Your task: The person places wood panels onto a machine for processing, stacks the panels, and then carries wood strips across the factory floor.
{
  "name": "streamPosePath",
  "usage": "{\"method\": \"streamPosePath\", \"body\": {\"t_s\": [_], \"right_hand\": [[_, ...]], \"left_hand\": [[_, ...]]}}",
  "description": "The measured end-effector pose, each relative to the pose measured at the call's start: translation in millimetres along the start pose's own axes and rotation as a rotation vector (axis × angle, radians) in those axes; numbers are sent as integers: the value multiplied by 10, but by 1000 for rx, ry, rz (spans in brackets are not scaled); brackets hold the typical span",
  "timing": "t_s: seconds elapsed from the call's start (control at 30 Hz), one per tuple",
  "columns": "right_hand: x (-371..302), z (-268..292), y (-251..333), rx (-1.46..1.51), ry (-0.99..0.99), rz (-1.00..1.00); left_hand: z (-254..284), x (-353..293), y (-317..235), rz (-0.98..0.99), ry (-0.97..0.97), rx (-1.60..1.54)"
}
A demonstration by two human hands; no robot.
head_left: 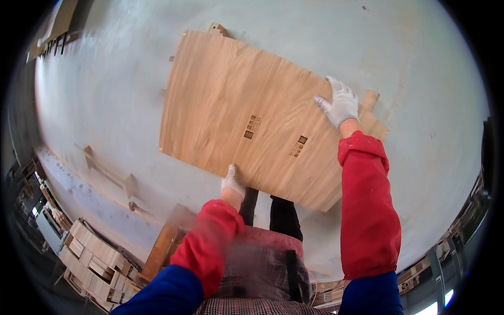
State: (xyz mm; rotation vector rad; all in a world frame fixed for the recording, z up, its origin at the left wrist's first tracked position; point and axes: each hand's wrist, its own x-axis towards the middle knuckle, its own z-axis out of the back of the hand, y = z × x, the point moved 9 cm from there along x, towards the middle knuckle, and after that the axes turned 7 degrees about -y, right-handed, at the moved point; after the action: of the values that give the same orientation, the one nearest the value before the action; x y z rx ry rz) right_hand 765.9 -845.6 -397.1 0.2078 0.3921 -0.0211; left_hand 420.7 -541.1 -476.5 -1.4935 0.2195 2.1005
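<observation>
A wide pale wooden panel (pixel 226 100) with several dark marks on its face lies tilted across the middle of the view. At its near edge my left hand (pixel 232 184), in a white glove, grips with the thumb on top; the fingers are hidden underneath. My right hand (pixel 341 102), also gloved, holds the far right edge, its thumb on the face and its fingers along the rim. Small wooden pieces stick out from behind the panel, including a block (pixel 216 29) at the far edge and another block (pixel 370 100) beside my right hand.
Grey floor (pixel 420 173) surrounds the panel. A wooden frame piece (pixel 110 172) lies to the left. Stacked pale boards (pixel 97 262) stand at the lower left, beside a brown wooden piece (pixel 160 249). More wood (pixel 415 275) lies at the lower right.
</observation>
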Motion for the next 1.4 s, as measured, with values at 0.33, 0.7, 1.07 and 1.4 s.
{"method": "streamPosePath", "body": {"t_s": [0.33,0.7,1.07,1.4], "right_hand": [[-4,-60,-35,-57,-24,-6],[43,18,12,-18,-75,-27],[304,-117,642,125,-151,174],[200,45,576,16,-256,232]], "left_hand": [[-50,-29,3,2,-30,29],[-70,-177,186,47,71,149],[-135,-177,632,296,173,109],[-221,-116,662,246,144,117]]}}
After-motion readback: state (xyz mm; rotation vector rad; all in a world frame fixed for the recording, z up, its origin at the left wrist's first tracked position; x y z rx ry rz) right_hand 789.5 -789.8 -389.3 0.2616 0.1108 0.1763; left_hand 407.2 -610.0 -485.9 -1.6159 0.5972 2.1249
